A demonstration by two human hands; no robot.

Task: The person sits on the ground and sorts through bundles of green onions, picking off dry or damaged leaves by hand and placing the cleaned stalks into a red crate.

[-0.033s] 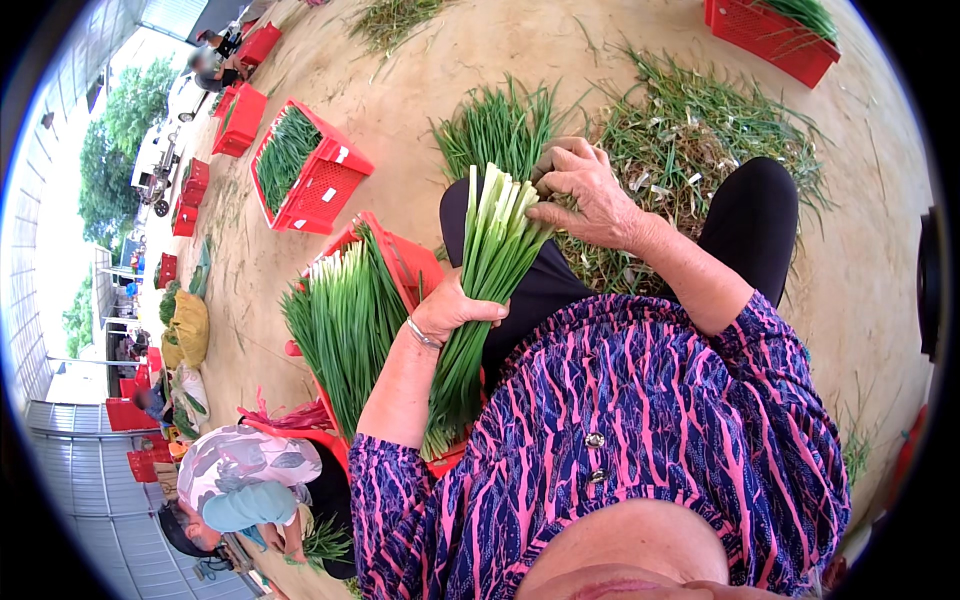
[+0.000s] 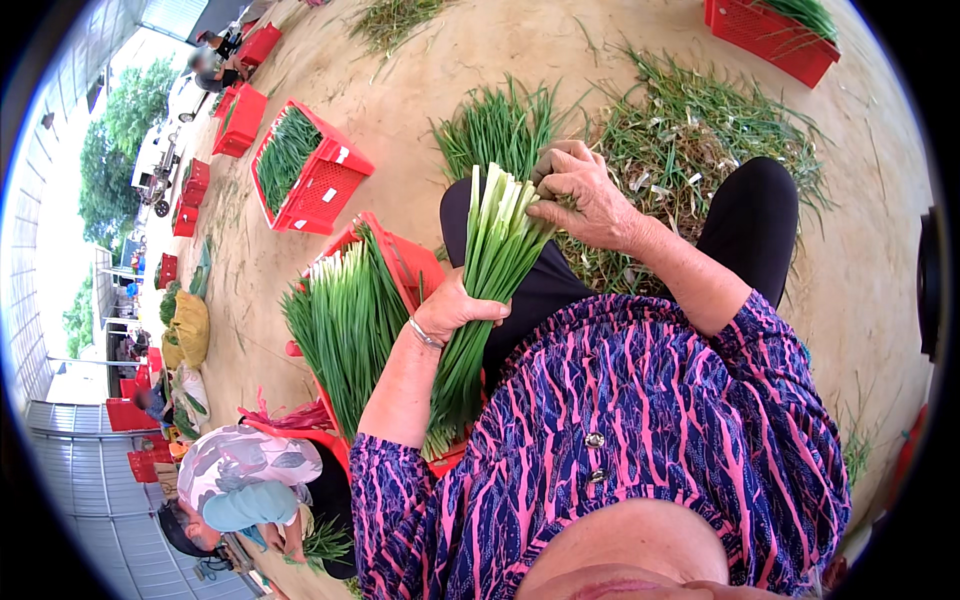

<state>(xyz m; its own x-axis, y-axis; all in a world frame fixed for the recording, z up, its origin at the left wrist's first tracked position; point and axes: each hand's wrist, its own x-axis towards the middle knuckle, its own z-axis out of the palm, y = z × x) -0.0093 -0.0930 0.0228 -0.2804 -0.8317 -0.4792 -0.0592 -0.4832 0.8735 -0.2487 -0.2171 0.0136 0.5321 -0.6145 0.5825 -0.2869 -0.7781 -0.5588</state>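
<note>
My left hand [image 2: 455, 310], with a bracelet at the wrist, is wrapped round a bunch of garlic chives [image 2: 495, 235]. The pale cut ends point away from me, and the green leaves hang down toward my lap. My right hand [image 2: 585, 195] is at the pale ends, its fingers curled and soiled, the thumb beside the stalks. What its fingertips pinch, if anything, is hidden. Left of my left forearm, more garlic chives [image 2: 345, 330] stand packed in a red crate [image 2: 400, 260]. Beyond my hands a loose pile of green chives [image 2: 497, 130] lies on the ground.
A heap of trimmed leaves and roots [image 2: 690, 130] spreads between and beyond my knees. Another red crate [image 2: 325, 195] of chives is at the far left, and one more red crate [image 2: 770, 40] at the far right. A person [image 2: 250, 480] bends over greens at the lower left.
</note>
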